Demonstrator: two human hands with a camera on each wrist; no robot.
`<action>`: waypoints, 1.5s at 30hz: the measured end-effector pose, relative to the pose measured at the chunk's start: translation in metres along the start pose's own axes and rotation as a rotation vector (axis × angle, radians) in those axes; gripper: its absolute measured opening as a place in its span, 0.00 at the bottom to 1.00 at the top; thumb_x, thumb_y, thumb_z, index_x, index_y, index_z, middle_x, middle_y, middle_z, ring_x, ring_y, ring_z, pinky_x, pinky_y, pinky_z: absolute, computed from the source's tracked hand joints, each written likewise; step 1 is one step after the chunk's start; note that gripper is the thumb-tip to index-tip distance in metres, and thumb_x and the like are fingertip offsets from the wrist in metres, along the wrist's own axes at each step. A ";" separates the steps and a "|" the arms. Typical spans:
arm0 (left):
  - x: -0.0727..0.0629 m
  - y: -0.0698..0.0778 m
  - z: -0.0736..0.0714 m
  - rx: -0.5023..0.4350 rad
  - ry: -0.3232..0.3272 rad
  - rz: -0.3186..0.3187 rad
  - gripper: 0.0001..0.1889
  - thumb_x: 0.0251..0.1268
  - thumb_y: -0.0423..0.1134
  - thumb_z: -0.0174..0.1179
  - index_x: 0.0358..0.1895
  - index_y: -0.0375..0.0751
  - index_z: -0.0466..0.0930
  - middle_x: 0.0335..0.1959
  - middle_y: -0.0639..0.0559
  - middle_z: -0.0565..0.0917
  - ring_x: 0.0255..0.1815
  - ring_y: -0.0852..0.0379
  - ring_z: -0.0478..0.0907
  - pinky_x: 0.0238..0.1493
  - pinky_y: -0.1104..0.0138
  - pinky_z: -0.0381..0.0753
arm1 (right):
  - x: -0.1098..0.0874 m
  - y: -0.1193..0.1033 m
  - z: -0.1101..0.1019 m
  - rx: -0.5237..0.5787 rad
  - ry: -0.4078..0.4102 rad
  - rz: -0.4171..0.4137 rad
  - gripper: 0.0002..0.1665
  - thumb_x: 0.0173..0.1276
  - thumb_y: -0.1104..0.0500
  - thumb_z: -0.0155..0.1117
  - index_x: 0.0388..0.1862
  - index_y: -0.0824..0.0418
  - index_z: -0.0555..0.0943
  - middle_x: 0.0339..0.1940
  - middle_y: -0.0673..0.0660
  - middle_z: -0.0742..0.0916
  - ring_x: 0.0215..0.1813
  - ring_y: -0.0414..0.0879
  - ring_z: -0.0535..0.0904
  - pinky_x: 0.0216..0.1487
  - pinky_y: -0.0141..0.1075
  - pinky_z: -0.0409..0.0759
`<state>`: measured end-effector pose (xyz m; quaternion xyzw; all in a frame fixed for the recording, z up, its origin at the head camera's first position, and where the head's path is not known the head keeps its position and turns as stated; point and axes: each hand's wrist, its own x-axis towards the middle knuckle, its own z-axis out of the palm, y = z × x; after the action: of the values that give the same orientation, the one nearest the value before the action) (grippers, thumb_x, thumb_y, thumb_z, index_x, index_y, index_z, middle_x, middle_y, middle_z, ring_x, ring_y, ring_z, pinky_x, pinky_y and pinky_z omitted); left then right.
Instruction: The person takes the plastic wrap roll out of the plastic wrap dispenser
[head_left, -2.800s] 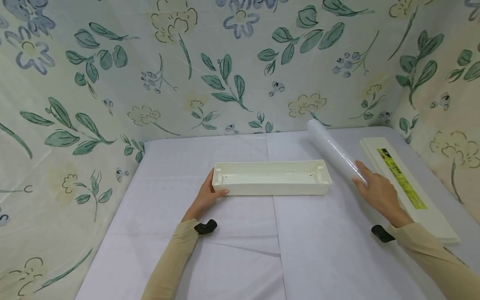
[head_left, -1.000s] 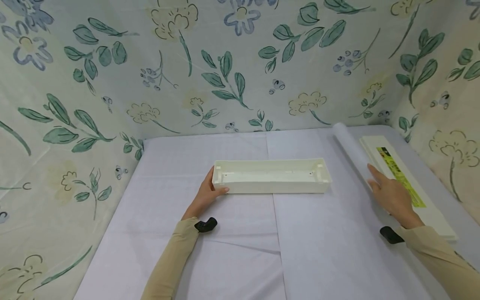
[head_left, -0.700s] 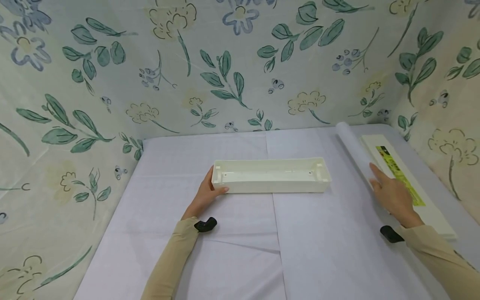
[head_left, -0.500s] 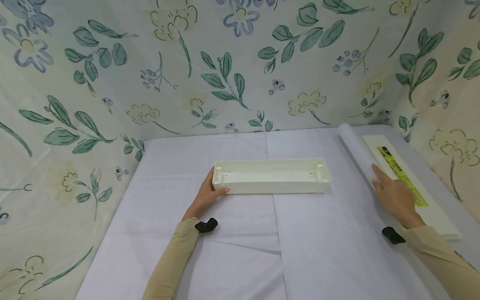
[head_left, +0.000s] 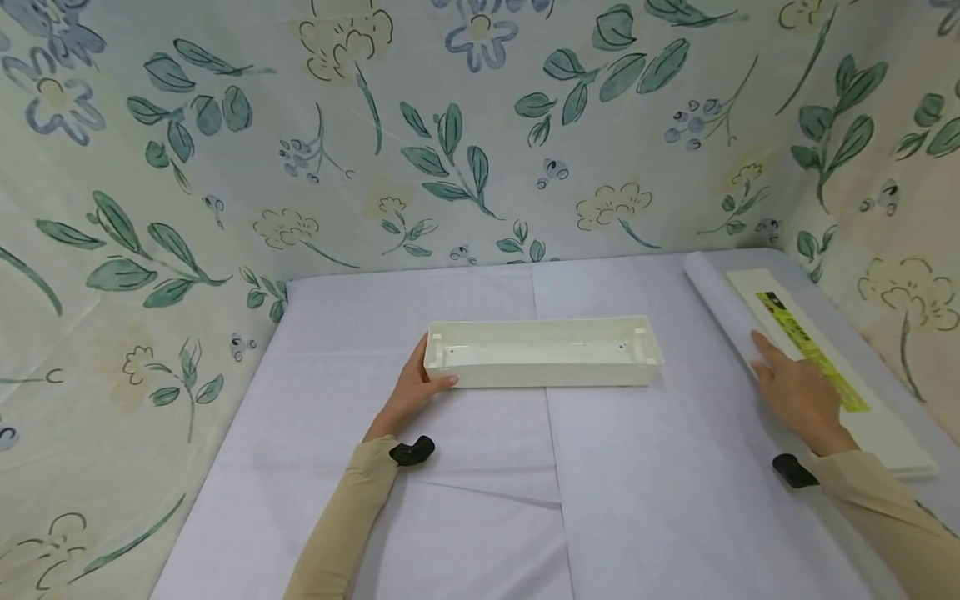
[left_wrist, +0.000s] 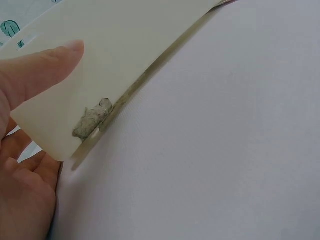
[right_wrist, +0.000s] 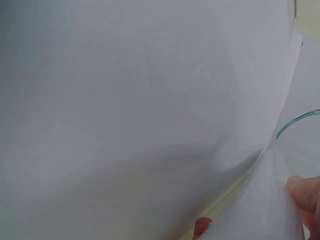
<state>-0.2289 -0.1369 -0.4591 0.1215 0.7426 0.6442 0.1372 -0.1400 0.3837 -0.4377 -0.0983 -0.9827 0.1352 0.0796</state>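
A long cream plastic box (head_left: 543, 377), its top uncovered, lies crosswise mid-table. My left hand (head_left: 411, 390) holds its left end, thumb on the near wall and fingers behind the end. In the left wrist view a greyish stain (left_wrist: 92, 120) marks the box's wall near its lower edge. My right hand (head_left: 801, 400) grips the near part of a roll of clear plastic wrap (head_left: 718, 296), index finger along its top. The right wrist view shows a fingertip (right_wrist: 296, 186) on each side of the roll. Right beside the roll lies the cream lid (head_left: 892, 437) with a yellow-green label.
A white cloth (head_left: 465, 533) with a centre crease covers the table. Floral fabric (head_left: 480, 125) hangs behind and along both sides. Black straps (head_left: 412, 451) are on both wrists.
My right hand has carried the wrap roll rightward, from beside the box to the lid and down low. Most recently the lid has shifted slightly right too. Left hand and box stay put.
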 end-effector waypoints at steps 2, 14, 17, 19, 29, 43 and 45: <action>0.002 -0.004 -0.001 0.001 0.005 0.006 0.51 0.56 0.32 0.65 0.76 0.54 0.37 0.75 0.49 0.54 0.73 0.47 0.56 0.72 0.52 0.56 | 0.000 0.001 0.000 -0.005 -0.006 0.005 0.31 0.75 0.52 0.44 0.74 0.55 0.54 0.28 0.81 0.76 0.18 0.53 0.65 0.15 0.40 0.59; 0.001 -0.002 0.000 -0.010 -0.003 0.016 0.52 0.56 0.30 0.64 0.76 0.51 0.36 0.75 0.47 0.53 0.73 0.45 0.55 0.72 0.52 0.55 | 0.002 0.010 0.000 0.007 -0.062 -0.067 0.32 0.76 0.53 0.42 0.75 0.58 0.51 0.09 0.57 0.69 0.14 0.46 0.62 0.14 0.37 0.59; 0.002 -0.002 0.000 -0.012 -0.005 0.024 0.51 0.56 0.30 0.64 0.76 0.51 0.36 0.75 0.46 0.53 0.73 0.45 0.55 0.72 0.52 0.55 | 0.005 0.014 -0.001 0.015 -0.117 -0.090 0.34 0.75 0.52 0.43 0.75 0.59 0.49 0.09 0.54 0.68 0.13 0.44 0.63 0.15 0.36 0.60; 0.002 -0.001 0.000 -0.004 -0.002 0.023 0.51 0.56 0.30 0.64 0.76 0.50 0.36 0.76 0.46 0.53 0.73 0.45 0.55 0.72 0.52 0.55 | 0.007 0.015 -0.001 0.020 -0.141 -0.095 0.35 0.75 0.52 0.44 0.75 0.59 0.49 0.10 0.55 0.69 0.14 0.44 0.63 0.16 0.36 0.60; 0.000 0.001 0.000 -0.001 0.005 0.018 0.51 0.56 0.31 0.64 0.76 0.50 0.36 0.76 0.47 0.53 0.74 0.46 0.54 0.73 0.53 0.54 | 0.008 0.016 0.000 -0.020 -0.113 -0.173 0.37 0.72 0.52 0.51 0.74 0.61 0.52 0.14 0.66 0.76 0.16 0.45 0.63 0.18 0.34 0.59; 0.003 -0.004 -0.002 0.002 0.002 0.017 0.51 0.56 0.33 0.65 0.76 0.54 0.37 0.75 0.48 0.55 0.73 0.47 0.56 0.72 0.53 0.55 | 0.007 0.014 0.002 -0.065 -0.121 -0.159 0.40 0.70 0.52 0.55 0.74 0.60 0.51 0.13 0.59 0.75 0.19 0.47 0.65 0.21 0.34 0.59; 0.003 -0.005 -0.002 0.005 0.002 0.023 0.51 0.56 0.32 0.65 0.76 0.53 0.37 0.75 0.47 0.55 0.73 0.46 0.56 0.72 0.52 0.56 | 0.007 0.014 0.002 -0.062 -0.126 -0.161 0.40 0.70 0.52 0.55 0.74 0.60 0.51 0.14 0.61 0.76 0.20 0.47 0.65 0.21 0.34 0.59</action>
<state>-0.2324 -0.1381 -0.4638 0.1299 0.7427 0.6442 0.1288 -0.1450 0.3980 -0.4428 -0.0126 -0.9942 0.1036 0.0254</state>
